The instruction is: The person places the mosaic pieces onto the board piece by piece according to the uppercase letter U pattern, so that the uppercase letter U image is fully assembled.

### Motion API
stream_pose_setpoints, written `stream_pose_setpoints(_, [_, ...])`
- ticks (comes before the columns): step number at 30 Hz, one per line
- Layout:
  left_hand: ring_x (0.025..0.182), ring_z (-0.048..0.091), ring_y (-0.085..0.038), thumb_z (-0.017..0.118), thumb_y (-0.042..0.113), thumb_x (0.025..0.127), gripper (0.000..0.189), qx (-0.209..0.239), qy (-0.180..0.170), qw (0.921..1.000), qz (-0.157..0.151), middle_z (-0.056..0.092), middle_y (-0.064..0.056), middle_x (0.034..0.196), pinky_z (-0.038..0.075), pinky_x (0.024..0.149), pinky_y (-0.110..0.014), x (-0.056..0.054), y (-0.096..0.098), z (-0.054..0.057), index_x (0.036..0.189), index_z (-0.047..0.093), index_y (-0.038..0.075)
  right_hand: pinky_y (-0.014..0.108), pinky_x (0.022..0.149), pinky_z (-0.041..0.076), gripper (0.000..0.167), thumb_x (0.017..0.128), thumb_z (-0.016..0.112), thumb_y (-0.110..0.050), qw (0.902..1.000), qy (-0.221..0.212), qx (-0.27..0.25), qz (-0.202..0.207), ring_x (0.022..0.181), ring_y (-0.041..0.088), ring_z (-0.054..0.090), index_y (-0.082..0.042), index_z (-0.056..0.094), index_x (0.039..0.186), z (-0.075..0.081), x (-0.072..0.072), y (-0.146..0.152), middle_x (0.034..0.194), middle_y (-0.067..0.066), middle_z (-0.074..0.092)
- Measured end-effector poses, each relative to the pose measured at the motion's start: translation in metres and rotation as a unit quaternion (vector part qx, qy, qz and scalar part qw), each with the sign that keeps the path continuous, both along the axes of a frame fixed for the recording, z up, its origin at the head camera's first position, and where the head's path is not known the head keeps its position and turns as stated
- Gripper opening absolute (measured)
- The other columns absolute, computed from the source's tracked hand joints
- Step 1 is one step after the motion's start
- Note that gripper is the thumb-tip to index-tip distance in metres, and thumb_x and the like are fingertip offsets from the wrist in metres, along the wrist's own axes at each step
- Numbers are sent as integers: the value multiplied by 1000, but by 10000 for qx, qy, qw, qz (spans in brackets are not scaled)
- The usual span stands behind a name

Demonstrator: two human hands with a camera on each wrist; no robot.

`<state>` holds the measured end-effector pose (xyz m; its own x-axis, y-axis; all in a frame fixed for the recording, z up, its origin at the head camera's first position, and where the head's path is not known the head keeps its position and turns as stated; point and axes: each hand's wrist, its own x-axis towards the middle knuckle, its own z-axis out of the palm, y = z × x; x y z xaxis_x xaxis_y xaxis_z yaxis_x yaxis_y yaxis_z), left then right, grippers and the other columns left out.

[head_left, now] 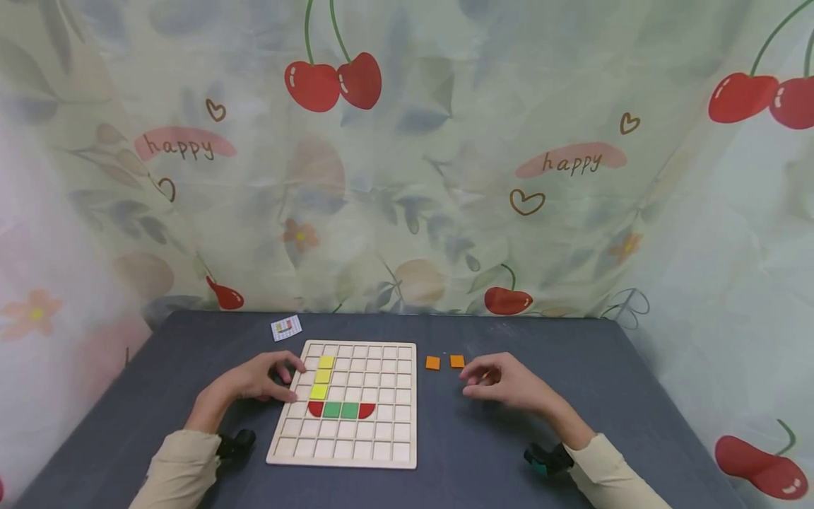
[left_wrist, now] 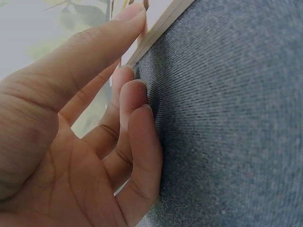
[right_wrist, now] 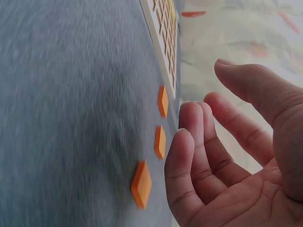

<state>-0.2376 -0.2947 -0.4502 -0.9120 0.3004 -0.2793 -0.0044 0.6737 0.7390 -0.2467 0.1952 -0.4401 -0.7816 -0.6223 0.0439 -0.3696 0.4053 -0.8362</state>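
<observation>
A pale wooden grid board lies on the table, with three yellow squares in a column. Below them, two green squares sit between two red rounded pieces. My left hand rests at the board's left edge, thumb and index fingertip touching it. The other left fingers bend loosely beside the board. Right of the board, my right hand hovers with nothing in it, thumb and fingers apart. Near it lie two orange squares, and the right wrist view shows a third orange square.
A small printed card with a coloured pattern lies behind the board at the left. The dark grey table ends at a printed curtain at the back. Each wrist wears a black strapped device.
</observation>
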Motion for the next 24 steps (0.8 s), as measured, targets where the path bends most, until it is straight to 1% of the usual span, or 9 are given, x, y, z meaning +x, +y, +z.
stream_pose_setpoints(6, [77, 51, -25, 88, 11, 81, 47, -10, 49, 10000, -30, 50, -9, 95, 44, 62, -36, -1, -1, 0, 121, 64, 9, 34, 68, 53, 28, 93, 78, -20, 9999, 84, 23, -133, 84, 28, 65, 0, 72, 112, 3, -4, 19, 99, 4, 69])
stream_pose_setpoints(10, [77, 51, -25, 88, 11, 81, 47, -18, 30, 10000, -29, 51, -9, 95, 44, 62, -36, -1, -1, 0, 122, 64, 9, 33, 69, 53, 26, 93, 77, -18, 9997, 148, 52, -197, 84, 27, 65, 0, 72, 112, 2, -7, 28, 100, 5, 70])
stream_pose_setpoints(14, [77, 51, -25, 88, 11, 81, 47, 4, 30, 10000, -32, 51, -9, 95, 44, 62, -36, -1, -1, 0, 122, 64, 8, 32, 69, 52, 25, 93, 77, -13, 9993, 167, 48, -325, 85, 29, 65, 2, 71, 112, 1, -10, 35, 102, 9, 70])
stream_pose_setpoints(19, [77, 51, -25, 88, 11, 81, 47, 2, -7, 10000, -1, 51, -9, 95, 44, 62, -36, -1, -1, -1, 122, 64, 9, 31, 72, 53, 26, 93, 77, -12, 9987, 249, 79, -445, 89, 29, 64, 4, 70, 112, -3, -13, 41, 105, 13, 69])
stream_pose_setpoints(24, [78, 51, -25, 88, 11, 81, 47, -14, -51, 10000, 10, 50, -9, 95, 44, 62, -36, 0, 0, -2, 122, 64, 9, 31, 73, 53, 31, 92, 77, -13, 9983, 75, 125, -571, 92, 28, 65, 6, 68, 115, -11, -18, 42, 108, 16, 67])
